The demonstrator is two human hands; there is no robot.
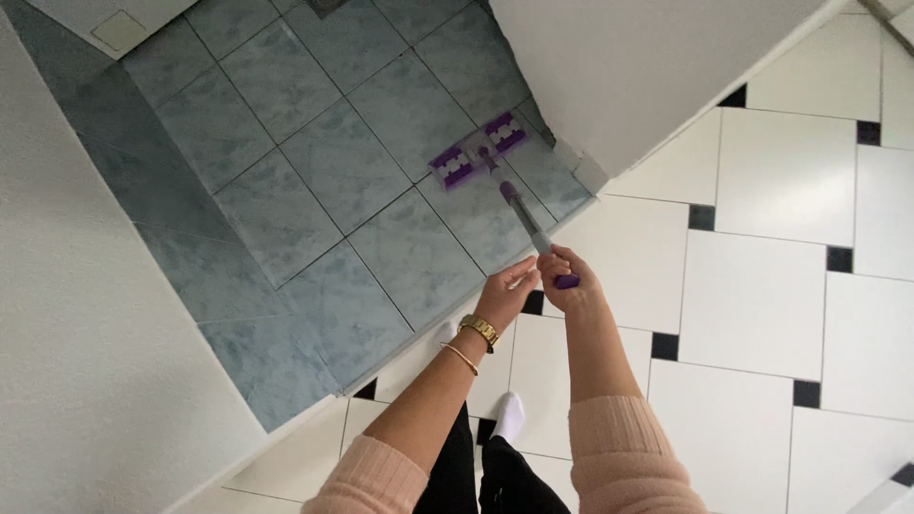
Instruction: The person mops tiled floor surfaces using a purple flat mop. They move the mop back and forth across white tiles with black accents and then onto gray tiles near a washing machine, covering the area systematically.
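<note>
Floor, far half: grey-blue mottled tiles [314,162], square, laid on a diagonal in this view, thin pale grout lines. Surface looks matt, no visible debris.

Floor, near and right: large white tiles [762,295] with small black square insets [702,217] at the corners. The two floors meet along a straight threshold strip [428,338] running from lower left to upper right, just under the hands.

Walls: white textured wall [86,362] fills the left side. A second white wall [619,67] comes in from the top right; its corner ends in a pale base trim [583,169] at the edge of the grey-blue floor.

Mop: flat mop head [479,150], purple with a pale pad, lies flat on the grey-blue tiles, close beside the base trim. Handle [526,219], silver with purple sections, slants from the head back toward the hands.

Right hand [564,276]: closed in a fist round the purple upper end of the handle.

Left hand [506,290]: fingers loosely extended, tips touching the handle just below the right hand; not wrapped round it. Gold watch [479,330] and a thin bracelet [461,358] on this wrist.

Person: pink ribbed sleeves [619,447] pushed up the forearms, dark trousers, one white sock [509,417] standing on the white tiles.
</note>
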